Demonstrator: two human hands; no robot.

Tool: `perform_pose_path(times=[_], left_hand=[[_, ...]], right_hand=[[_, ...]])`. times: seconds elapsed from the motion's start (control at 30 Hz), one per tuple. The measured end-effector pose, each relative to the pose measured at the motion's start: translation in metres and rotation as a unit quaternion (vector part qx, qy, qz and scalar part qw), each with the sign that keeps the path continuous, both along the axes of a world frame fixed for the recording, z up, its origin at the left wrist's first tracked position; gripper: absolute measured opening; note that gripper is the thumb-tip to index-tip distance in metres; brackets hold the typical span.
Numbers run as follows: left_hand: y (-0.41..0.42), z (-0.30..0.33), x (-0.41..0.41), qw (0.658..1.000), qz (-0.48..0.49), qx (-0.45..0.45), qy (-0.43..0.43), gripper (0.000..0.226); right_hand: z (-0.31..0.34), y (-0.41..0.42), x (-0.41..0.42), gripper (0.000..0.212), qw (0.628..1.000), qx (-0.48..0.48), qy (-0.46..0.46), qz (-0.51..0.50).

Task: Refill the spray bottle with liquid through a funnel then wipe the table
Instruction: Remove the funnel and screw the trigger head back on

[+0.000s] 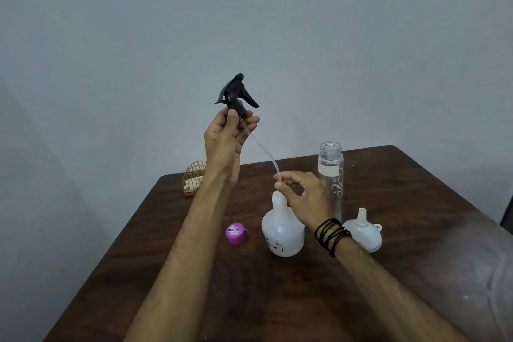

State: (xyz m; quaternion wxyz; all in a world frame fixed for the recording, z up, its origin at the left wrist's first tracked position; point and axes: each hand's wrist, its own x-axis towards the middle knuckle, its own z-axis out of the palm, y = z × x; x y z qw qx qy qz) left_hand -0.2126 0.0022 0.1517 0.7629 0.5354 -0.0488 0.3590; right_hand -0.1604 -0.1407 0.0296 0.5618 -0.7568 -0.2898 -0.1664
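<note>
Holding the black spray head (236, 93) aloft at about 11 o'clock of the bench (194, 272), the left hand (226, 136) has its grip closed round the collar, while the thin clear dip tube (261, 147) slants down to the right hand (302, 194), whose grip pinches its lower end just above the open neck of the white spray bottle (281, 233). How full the bottle is cannot be told. At 9 o'clock of it lies a purple cap (236, 233); at 1 o'clock stands a clear uncapped bottle (330, 172), at 3 o'clock an upturned white funnel (365, 230). A small wire basket (193, 178) sits at the far left edge.

L hand (226, 134) raised, fingers curled in grip, R hand (302, 197) lower, fingers pinching
</note>
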Motion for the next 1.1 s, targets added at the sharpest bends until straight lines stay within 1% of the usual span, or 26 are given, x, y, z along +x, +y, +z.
perform_pose_path(times=[0.2,0.3,0.4,0.5,0.57,0.67,0.77,0.9,1.0,1.1], left_hand=[[0.002,-0.016,0.000,1.000,0.004,0.016,0.022,0.022],[-0.003,-0.028,0.000,0.997,0.008,0.065,0.043,0.020],[-0.008,-0.048,-0.001,0.991,0.008,0.111,0.076,0.020],[-0.012,-0.075,-0.004,0.974,0.033,0.189,0.119,0.021],[-0.014,-0.095,-0.006,0.962,0.046,0.228,0.141,0.020],[-0.017,-0.121,-0.010,0.953,0.052,0.253,0.159,0.025],[-0.020,-0.131,-0.011,0.946,0.070,0.268,0.166,0.029],[-0.020,-0.131,-0.011,0.931,0.096,0.309,0.166,0.030],[-0.018,-0.133,-0.012,0.927,0.097,0.325,0.160,0.029],[-0.015,-0.138,-0.014,0.915,0.095,0.362,0.151,0.028]], right_hand=[[-0.009,-0.004,0.000,0.007,1.000,-0.007,0.015,0.015],[-0.016,-0.004,-0.001,0.009,0.998,0.014,0.043,0.037],[-0.025,-0.001,-0.004,0.021,0.996,0.024,0.065,0.063],[-0.035,0.001,-0.009,0.028,0.994,0.016,0.074,0.077],[-0.041,0.003,-0.012,0.027,0.993,0.028,0.079,0.088],[-0.048,0.005,-0.014,0.021,0.991,0.038,0.087,0.099],[-0.056,0.007,-0.011,0.023,0.991,0.036,0.089,0.092],[-0.063,0.008,-0.008,0.042,0.993,0.032,0.080,0.079],[-0.065,0.008,-0.009,0.042,0.994,0.033,0.068,0.077],[-0.067,0.008,-0.006,0.040,0.994,0.030,0.067,0.076]])
